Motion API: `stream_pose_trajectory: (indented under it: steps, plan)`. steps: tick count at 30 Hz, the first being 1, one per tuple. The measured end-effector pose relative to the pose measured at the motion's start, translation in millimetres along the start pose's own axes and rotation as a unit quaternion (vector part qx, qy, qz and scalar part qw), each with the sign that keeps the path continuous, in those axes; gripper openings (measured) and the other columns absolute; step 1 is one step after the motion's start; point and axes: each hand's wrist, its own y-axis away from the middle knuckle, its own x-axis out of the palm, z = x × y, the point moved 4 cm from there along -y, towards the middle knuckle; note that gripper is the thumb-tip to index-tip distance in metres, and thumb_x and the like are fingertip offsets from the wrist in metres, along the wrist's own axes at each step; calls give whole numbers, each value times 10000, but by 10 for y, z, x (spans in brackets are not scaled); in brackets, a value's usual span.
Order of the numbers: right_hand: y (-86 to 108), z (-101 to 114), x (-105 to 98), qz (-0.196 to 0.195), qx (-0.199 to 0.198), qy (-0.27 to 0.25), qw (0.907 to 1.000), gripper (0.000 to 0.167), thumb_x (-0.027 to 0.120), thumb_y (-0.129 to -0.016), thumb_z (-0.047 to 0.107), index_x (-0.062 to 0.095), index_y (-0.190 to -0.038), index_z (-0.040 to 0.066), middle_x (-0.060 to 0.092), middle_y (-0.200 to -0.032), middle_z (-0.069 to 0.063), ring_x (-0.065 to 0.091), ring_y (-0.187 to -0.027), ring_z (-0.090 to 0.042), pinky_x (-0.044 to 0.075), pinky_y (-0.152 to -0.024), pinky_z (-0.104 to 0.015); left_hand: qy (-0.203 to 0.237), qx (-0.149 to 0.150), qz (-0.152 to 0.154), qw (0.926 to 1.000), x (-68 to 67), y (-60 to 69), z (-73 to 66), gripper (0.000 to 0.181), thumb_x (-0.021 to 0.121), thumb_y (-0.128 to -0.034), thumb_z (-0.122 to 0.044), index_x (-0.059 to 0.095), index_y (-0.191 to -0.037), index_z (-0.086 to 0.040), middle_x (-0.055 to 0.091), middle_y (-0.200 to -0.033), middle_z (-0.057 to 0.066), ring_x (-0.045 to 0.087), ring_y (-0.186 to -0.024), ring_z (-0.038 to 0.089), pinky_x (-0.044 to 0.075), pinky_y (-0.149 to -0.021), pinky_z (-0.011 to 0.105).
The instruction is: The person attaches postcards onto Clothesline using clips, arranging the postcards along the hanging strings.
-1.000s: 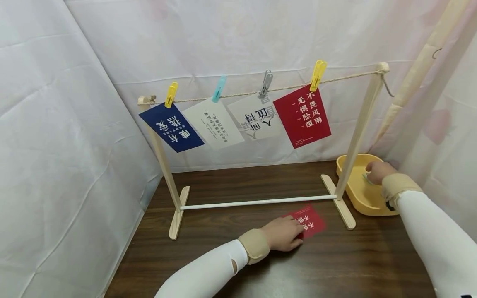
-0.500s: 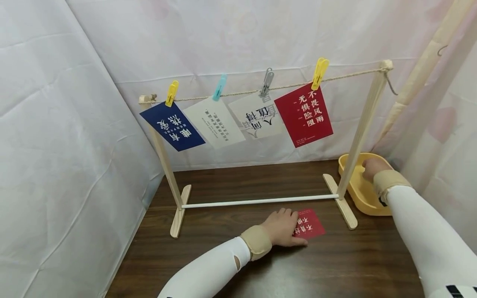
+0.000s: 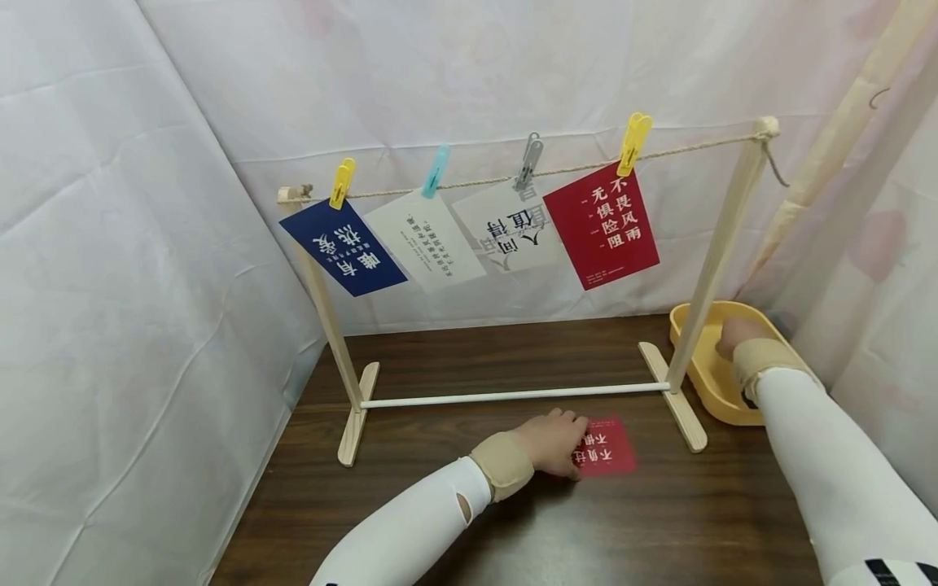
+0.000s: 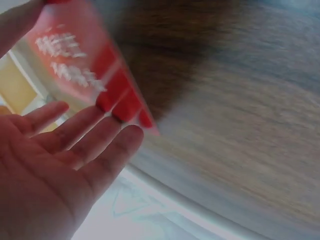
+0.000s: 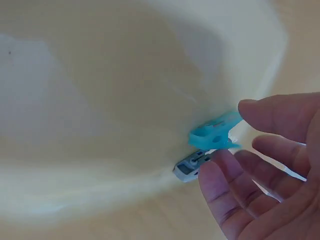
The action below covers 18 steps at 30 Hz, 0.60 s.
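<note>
My left hand lies over the left part of a red card with white characters, on the dark wooden table. In the left wrist view its fingers reach fairly straight to the card, with the thumb at the card's other side. Inside the yellow tray, my right hand is partly hidden by its wrist band. The right wrist view has thumb and fingers pinching the handle end of a light blue clothespin. A grey clothespin lies right beside it, near the index fingertip.
Behind the hands stands a wooden frame with a rope. Clothespins hold a blue card, two pale cards and a red card on it. The frame's right post rises beside the yellow tray. A white rod joins the feet.
The red card on the table has turned slightly, and my left hand has shifted a little left on it. My right hand has moved slightly left and lower inside the tray.
</note>
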Motion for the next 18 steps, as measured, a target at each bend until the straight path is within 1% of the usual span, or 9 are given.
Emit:
stream_pose_trajectory:
  steps: [1,4,7,9,13,15,18]
  plan:
    - [-28,-39,35,110,25,-46,9999,152,675,-834,43,593,-706,27,581,-712,-133,559,-697,-315,510,-716,-452,55,-21,59,10000,-7,-1,13,816,926,-835,-505,568,-1496,-187,667,-1362,-50,612,-1233,112,543,-1042,268]
    - [-37,-44,85,360,53,-127,9993,139,683,-853,45,613,-736,21,591,-745,-141,556,-714,-312,512,-712,-447,140,-106,208,9996,-31,7,53,863,977,-776,-473,569,-1490,-210,659,-1341,-64,602,-1228,113,537,-1048,288]
    - [-56,-53,122,465,112,-271,9985,99,679,-847,44,632,-768,8,607,-786,-154,556,-734,-312,505,-696,-422,182,-177,294,9992,-58,30,89,879,1011,-724,-452,584,-1456,-218,650,-1296,-65,588,-1217,122,529,-1067,315]
    - [-60,-43,129,458,103,-313,9984,98,674,-853,47,644,-768,8,619,-789,-158,562,-730,-310,501,-680,-404,269,-206,348,9988,-69,45,109,878,1027,-701,-436,590,-1430,-218,641,-1274,-65,576,-1216,125,517,-1091,327]
    - [-68,-22,142,558,97,-379,9977,138,654,-860,44,634,-723,50,597,-741,-121,552,-696,-283,477,-637,-368,481,-231,475,9974,-67,67,144,889,1043,-680,-412,590,-1417,-213,619,-1289,-58,556,-1243,133,500,-1133,350]
    - [-63,6,144,642,116,-469,9968,135,654,-836,31,628,-706,59,583,-721,-107,547,-679,-278,475,-616,-364,534,-256,531,9968,-58,72,161,902,1045,-678,-410,583,-1428,-215,606,-1306,-55,545,-1251,133,493,-1141,356]
    - [-61,39,162,713,247,-610,9953,99,689,-789,23,640,-711,57,588,-719,-102,560,-671,-275,489,-599,-369,521,-272,580,9966,-49,73,179,917,1046,-679,-413,579,-1443,-216,589,-1311,-54,524,-1236,126,489,-1128,354]
